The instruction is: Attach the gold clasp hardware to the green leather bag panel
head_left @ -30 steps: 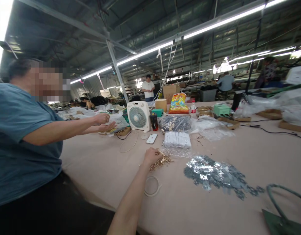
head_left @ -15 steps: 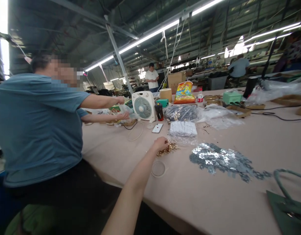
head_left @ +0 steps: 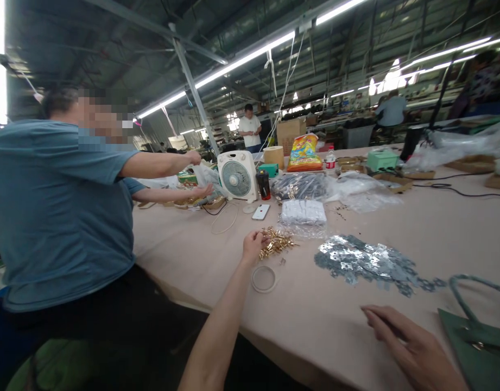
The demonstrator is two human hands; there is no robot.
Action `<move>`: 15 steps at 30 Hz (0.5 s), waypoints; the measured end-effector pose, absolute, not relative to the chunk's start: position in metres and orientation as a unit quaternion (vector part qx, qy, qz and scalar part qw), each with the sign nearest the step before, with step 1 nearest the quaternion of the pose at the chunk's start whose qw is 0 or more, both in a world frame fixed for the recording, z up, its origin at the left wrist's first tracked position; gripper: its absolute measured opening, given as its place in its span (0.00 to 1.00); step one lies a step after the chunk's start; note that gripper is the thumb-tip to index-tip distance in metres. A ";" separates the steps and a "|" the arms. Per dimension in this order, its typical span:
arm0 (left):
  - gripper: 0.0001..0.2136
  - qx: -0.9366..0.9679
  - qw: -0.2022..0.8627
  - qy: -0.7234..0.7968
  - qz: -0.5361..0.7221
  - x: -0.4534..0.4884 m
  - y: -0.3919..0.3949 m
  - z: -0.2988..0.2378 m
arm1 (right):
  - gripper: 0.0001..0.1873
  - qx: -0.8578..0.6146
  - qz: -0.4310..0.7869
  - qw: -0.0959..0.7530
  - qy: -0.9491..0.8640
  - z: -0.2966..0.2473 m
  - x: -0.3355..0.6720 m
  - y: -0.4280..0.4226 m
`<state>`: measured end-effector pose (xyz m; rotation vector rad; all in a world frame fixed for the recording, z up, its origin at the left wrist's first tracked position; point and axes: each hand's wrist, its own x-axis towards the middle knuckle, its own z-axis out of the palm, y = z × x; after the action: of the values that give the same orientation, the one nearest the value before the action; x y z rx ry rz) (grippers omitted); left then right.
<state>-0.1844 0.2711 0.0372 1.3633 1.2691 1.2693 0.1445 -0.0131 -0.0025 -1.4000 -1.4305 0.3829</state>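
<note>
Co-worker in a blue shirt [head_left: 58, 212] sits at the worktop's [head_left: 315, 326] left edge. Left hand [head_left: 253, 247] touches the brass pieces [head_left: 277, 241] mid-worktop, fingers curled; a pinch cannot be confirmed. Silver plates [head_left: 367, 263] lie to their right. Right hand [head_left: 412, 347] rests flat at the near edge, fingers apart and empty, beside a green bag [head_left: 478, 364].
</note>
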 end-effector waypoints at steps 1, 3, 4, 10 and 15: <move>0.13 0.525 0.446 0.501 0.524 -0.185 0.264 0.035 | 0.15 -0.572 0.195 0.500 -0.620 0.003 0.122 0.000; 0.12 0.489 0.473 0.487 0.548 -0.190 0.246 0.032 | 0.14 -0.538 0.257 0.466 -0.654 0.015 0.080 0.028; 0.11 0.475 0.485 0.481 0.555 -0.194 0.236 0.031 | 0.14 -0.518 0.278 0.453 -0.670 0.021 0.061 0.041; 0.17 0.450 0.507 0.475 0.562 -0.219 0.176 0.020 | 0.19 -0.498 0.266 0.384 -0.731 0.023 -0.009 0.106; 0.22 0.505 0.467 0.501 0.525 -0.224 0.142 0.008 | 0.07 -0.575 0.224 0.320 -0.719 0.010 -0.033 0.123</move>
<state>-0.2245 0.1423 0.0077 1.2380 1.2287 1.2890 -0.0326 0.1235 0.0104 -1.5101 -1.8892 0.5896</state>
